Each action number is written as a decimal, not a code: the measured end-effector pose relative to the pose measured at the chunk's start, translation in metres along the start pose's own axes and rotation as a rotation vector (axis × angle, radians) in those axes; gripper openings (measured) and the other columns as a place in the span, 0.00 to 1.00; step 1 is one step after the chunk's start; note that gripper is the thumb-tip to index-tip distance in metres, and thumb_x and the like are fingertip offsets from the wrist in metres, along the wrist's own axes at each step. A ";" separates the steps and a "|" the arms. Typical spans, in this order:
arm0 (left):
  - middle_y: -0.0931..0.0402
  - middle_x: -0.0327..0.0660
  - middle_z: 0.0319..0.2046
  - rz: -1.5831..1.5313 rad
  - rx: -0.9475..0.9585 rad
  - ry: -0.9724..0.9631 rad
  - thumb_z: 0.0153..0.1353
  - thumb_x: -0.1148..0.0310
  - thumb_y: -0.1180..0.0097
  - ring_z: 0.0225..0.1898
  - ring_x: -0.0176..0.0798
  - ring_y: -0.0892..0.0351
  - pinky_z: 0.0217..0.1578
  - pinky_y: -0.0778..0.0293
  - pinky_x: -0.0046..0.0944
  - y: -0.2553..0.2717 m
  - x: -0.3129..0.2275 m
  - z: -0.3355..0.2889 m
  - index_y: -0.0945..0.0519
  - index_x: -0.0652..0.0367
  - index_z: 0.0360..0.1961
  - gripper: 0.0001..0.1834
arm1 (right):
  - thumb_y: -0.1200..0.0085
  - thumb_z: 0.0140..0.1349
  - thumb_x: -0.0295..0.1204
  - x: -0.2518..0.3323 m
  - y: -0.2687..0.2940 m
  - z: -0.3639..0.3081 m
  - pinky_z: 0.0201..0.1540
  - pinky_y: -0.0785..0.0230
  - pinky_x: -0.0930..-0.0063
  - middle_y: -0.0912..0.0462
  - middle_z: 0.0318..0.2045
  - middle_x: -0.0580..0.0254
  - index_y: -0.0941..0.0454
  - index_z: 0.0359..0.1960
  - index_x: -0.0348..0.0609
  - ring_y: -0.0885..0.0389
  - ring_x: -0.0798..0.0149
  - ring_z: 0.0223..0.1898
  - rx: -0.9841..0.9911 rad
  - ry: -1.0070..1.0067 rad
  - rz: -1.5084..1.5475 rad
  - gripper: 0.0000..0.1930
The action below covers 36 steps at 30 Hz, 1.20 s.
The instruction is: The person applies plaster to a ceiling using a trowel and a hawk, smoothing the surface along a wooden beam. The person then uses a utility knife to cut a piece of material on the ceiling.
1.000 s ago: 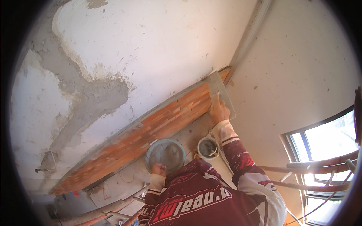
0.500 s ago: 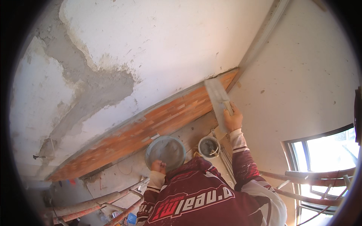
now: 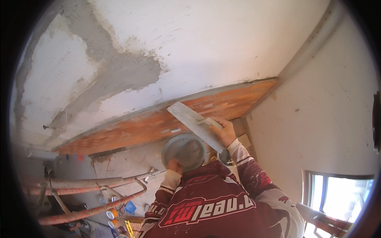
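My right hand [image 3: 225, 131] is closed round the handle of a long grey plastering trowel [image 3: 185, 115]. Its flat blade slants up and to the left, in front of the exposed orange brick strip [image 3: 234, 95]; whether it touches the brick I cannot tell. Close to my chest, my left hand [image 3: 174, 165] has its fingers curled at the near left rim of a round grey tub [image 3: 204, 152] and appears to grip it. Grey wet mix [image 3: 184, 147] lies inside the tub. Partly hidden behind the trowel and my right sleeve is a small bucket [image 3: 224, 157].
White plaster [image 3: 206, 43] with a rough grey mortar patch [image 3: 131, 69] rises above the brick. A plain wall [image 3: 305, 107] and a bright window [image 3: 345, 196] are at right. Rusty scaffold tubes [image 3: 91, 208] cross at lower left, above tins [image 3: 112, 214] and a yellow tool [image 3: 129, 229].
My right hand has swung the trowel left and down from the brick's right end, toward the tub. My left hand stays at the tub's rim. The whole view has shifted.
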<state>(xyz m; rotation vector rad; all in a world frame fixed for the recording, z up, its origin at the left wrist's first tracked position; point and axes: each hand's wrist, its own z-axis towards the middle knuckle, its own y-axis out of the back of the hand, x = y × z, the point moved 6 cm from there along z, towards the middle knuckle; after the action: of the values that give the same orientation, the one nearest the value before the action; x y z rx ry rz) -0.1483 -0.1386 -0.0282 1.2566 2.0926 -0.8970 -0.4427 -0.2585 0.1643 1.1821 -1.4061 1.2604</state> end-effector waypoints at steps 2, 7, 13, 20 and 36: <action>0.35 0.44 0.20 -0.221 -0.078 0.068 0.48 0.76 0.56 0.23 0.42 0.34 0.26 0.34 0.43 -0.006 0.009 -0.005 0.31 0.62 0.23 0.02 | 0.44 0.50 0.27 -0.006 -0.024 0.007 0.44 0.34 0.78 0.21 0.37 0.59 0.27 0.44 0.32 0.25 0.71 0.39 0.062 0.002 0.010 0.19; 0.37 0.42 0.20 -0.266 -0.142 0.127 0.48 0.76 0.57 0.23 0.41 0.35 0.26 0.33 0.42 -0.014 0.019 -0.022 0.33 0.61 0.23 0.01 | 0.45 0.51 0.31 -0.016 -0.068 0.020 0.44 0.33 0.76 0.21 0.39 0.53 0.27 0.45 0.32 0.24 0.68 0.40 0.148 0.036 -0.042 0.20; 0.39 0.41 0.20 -0.328 -0.159 0.126 0.46 0.77 0.56 0.23 0.40 0.37 0.25 0.35 0.41 -0.029 0.020 -0.037 0.33 0.60 0.22 0.01 | 0.45 0.51 0.33 -0.023 -0.066 0.029 0.43 0.32 0.74 0.21 0.40 0.52 0.27 0.46 0.35 0.23 0.65 0.40 0.085 0.016 -0.065 0.21; 0.37 0.42 0.19 -0.317 -0.237 0.102 0.45 0.76 0.55 0.20 0.41 0.36 0.23 0.36 0.41 -0.034 0.016 -0.040 0.32 0.59 0.21 0.01 | 0.45 0.51 0.32 -0.007 -0.047 0.019 0.41 0.32 0.75 0.20 0.37 0.52 0.26 0.44 0.35 0.23 0.67 0.37 0.047 0.077 -0.139 0.19; 0.26 0.46 0.16 0.860 -0.185 -0.364 0.46 0.66 0.54 0.18 0.42 0.26 0.22 0.32 0.40 -0.017 0.006 -0.039 0.21 0.59 0.19 0.11 | 0.50 0.55 0.26 0.002 -0.024 0.023 0.34 0.35 0.81 0.23 0.31 0.63 0.27 0.43 0.31 0.29 0.74 0.30 0.021 0.086 -0.239 0.15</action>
<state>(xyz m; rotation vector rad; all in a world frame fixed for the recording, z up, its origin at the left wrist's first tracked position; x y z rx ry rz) -0.1699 -0.1112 -0.0030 1.5437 1.1330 -0.4661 -0.4194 -0.2828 0.1675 1.2545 -1.1536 1.1458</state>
